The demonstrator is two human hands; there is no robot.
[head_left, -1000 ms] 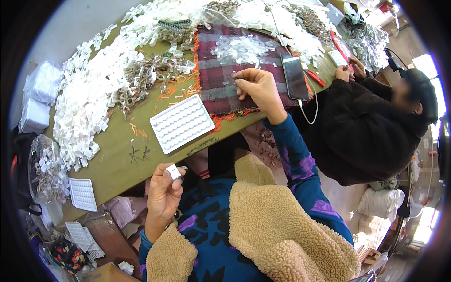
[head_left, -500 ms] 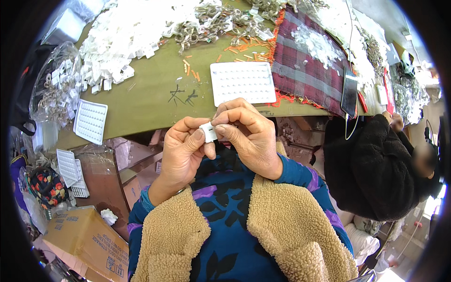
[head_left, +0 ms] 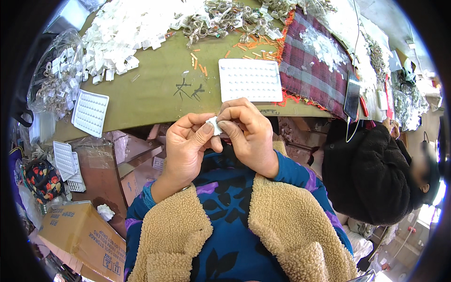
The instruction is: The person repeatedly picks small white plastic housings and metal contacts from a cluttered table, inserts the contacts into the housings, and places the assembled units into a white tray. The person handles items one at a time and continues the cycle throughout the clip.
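Note:
Between my two hands, just off the table's near edge, is a small white plastic piece. My left hand pinches it with thumb and fingers from the left. From the right, the fingertips of my right hand close on the same piece and cover part of it. A white tray with rows of small bumps lies on the table beyond my hands. Far left on the table spreads a big heap of white plastic pieces. Beside it, a tangle of metal-looking parts lies at the back.
Orange strips are scattered on the green tabletop. A plaid cloth holds clear bits, and a phone with a cable lies beside it. At left are another tray and a cardboard box. A person in black sits at right.
The white piece has turned in my fingers and less of it shows. My hands stay together. The whole view has shifted slightly, so the tray and table appear farther right.

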